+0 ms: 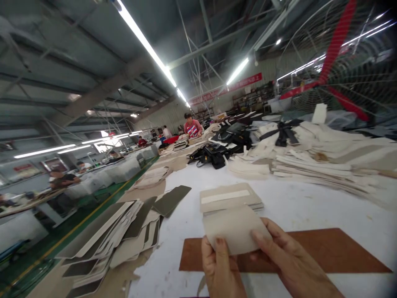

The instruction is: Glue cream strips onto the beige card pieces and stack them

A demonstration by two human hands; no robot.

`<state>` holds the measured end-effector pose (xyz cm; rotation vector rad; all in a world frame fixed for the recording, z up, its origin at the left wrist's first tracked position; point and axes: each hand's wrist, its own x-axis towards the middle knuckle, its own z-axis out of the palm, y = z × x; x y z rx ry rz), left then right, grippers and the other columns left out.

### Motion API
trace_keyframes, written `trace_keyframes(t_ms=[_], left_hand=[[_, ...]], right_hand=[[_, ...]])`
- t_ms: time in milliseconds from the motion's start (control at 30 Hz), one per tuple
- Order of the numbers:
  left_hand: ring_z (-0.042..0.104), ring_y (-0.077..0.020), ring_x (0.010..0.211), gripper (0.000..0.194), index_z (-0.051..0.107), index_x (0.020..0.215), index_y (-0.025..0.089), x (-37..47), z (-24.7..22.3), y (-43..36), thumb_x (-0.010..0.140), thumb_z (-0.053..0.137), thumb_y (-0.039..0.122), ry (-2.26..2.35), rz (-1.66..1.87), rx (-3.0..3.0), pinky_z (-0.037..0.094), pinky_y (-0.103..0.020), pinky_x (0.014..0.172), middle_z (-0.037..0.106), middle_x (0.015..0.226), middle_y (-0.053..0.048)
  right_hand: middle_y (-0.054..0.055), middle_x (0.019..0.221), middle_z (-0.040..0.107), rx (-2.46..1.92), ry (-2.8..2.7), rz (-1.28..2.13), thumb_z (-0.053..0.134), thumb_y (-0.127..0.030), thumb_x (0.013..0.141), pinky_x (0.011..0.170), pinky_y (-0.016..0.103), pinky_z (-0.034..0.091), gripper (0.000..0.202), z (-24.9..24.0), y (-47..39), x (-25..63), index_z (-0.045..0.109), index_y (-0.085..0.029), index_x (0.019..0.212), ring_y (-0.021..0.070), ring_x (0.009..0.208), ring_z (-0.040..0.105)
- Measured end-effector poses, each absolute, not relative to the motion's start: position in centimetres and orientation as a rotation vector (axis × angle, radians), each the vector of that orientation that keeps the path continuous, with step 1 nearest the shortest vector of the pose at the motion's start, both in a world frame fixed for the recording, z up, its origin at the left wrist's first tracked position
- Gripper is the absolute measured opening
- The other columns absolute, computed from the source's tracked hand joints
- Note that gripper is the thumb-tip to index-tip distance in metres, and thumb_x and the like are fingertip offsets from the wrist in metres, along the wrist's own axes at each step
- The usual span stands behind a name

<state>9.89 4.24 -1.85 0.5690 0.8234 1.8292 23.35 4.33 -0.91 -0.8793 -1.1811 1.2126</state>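
Observation:
A beige panel (232,227) is held up between my two hands above the white table. My left hand (220,265) pinches its lower left edge, thumb on top. At the lower right corner, my right hand (285,252) grips it with thumb and fingers. Just beyond lies a stack of similar beige panels (231,195), the top one bearing a pale strip. Beneath my hands a brown rectangular sheet (335,250) lies flat across the table, partly covered by them.
Grey and beige pieces (124,231) overlap in a loose pile at the left. Black strapped items (211,155) and long heaps of cream pieces (325,165) lie farther back. A person (192,126) stands at the far end; a red-bladed fan (331,58) is at upper right.

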Motion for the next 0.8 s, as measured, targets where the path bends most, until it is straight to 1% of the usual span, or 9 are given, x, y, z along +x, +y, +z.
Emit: trace_keyframes(t_ms=[100,167,233,300,367,433,533,700,800], left_hand=[[0.083,-0.0296,0.103,0.059,0.076,0.107,0.029,9.9,-2.5,2.8,0.070,0.099,0.069,0.785,1.688,0.531,0.069,-0.040,0.090,0.085,0.108,-0.007],[0.082,-0.0316,0.107,0.054,0.079,0.106,0.026,8.7,-1.9,2.4,0.075,0.095,0.067,0.741,1.564,0.570,0.068,-0.041,0.093,0.085,0.110,-0.009],[0.082,-0.0317,0.111,0.045,0.080,0.105,0.024,7.2,-1.0,2.3,0.079,0.095,0.058,0.755,1.551,0.591,0.068,-0.042,0.098,0.085,0.113,-0.010],[0.082,-0.0306,0.109,0.043,0.078,0.105,0.023,6.0,-0.5,2.5,0.075,0.100,0.044,0.872,1.601,0.584,0.068,-0.042,0.097,0.086,0.112,-0.008],[0.083,-0.0290,0.102,0.050,0.076,0.106,0.021,5.2,-0.7,2.6,0.067,0.104,0.037,1.017,1.566,0.597,0.069,-0.039,0.090,0.086,0.111,-0.008],[0.083,-0.0269,0.093,0.057,0.075,0.106,0.019,4.6,-1.6,2.7,0.063,0.104,0.043,1.122,1.450,0.663,0.069,-0.036,0.082,0.086,0.107,-0.009],[0.082,-0.0249,0.086,0.060,0.075,0.107,0.018,3.7,-3.0,2.6,0.066,0.100,0.053,1.204,1.326,0.745,0.068,-0.034,0.074,0.085,0.102,-0.008],[0.080,-0.0224,0.077,0.049,0.075,0.103,0.019,2.2,-3.8,2.4,0.073,0.095,0.052,1.361,1.155,0.907,0.062,-0.029,0.065,0.085,0.091,-0.006],[0.078,-0.0231,0.073,0.048,0.075,0.102,0.019,2.0,-4.2,2.5,0.074,0.089,0.055,1.465,1.105,1.027,0.058,-0.029,0.063,0.084,0.088,-0.006]], right_hand=[[0.006,0.100,0.079,-0.806,-1.103,1.406,0.078,-0.071,0.096,0.089,0.038,0.063,0.050,0.2,3.6,24.7,0.080,-0.025,0.115,0.0254,0.091,0.072],[0.004,0.089,0.076,-0.817,-1.126,1.510,0.084,-0.069,0.091,0.079,0.033,0.061,0.048,0.2,3.3,26.9,0.081,-0.023,0.103,0.0218,0.080,0.069],[0.004,0.080,0.073,-0.883,-1.226,1.549,0.085,-0.071,0.089,0.067,0.027,0.054,0.050,-0.2,3.3,29.7,0.081,-0.021,0.095,0.0176,0.070,0.064],[0.005,0.081,0.074,-0.998,-1.336,1.530,0.085,-0.073,0.086,0.061,0.025,0.048,0.055,-0.9,3.6,32.3,0.082,-0.020,0.099,0.0165,0.067,0.061],[0.007,0.083,0.075,-1.142,-1.392,1.481,0.085,-0.074,0.083,0.056,0.024,0.044,0.059,-1.6,4.1,34.2,0.082,-0.020,0.105,0.0172,0.066,0.061],[0.006,0.080,0.074,-1.281,-1.419,1.391,0.084,-0.075,0.081,0.052,0.024,0.040,0.060,-2.4,4.5,35.5,0.081,-0.019,0.103,0.0166,0.063,0.058],[0.004,0.075,0.072,-1.426,-1.472,1.262,0.076,-0.074,0.084,0.052,0.027,0.037,0.058,-3.3,5.1,36.5,0.080,-0.019,0.102,0.0163,0.059,0.055],[0.008,0.095,0.080,-1.469,-1.524,1.189,0.075,-0.066,0.081,0.070,0.034,0.050,0.055,-3.6,6.0,37.2,0.081,-0.019,0.108,0.0258,0.083,0.070],[0.005,0.085,0.078,-1.514,-1.531,1.106,0.082,-0.058,0.076,0.071,0.035,0.047,0.046,-3.5,6.4,37.4,0.079,-0.020,0.101,0.0254,0.080,0.068]])
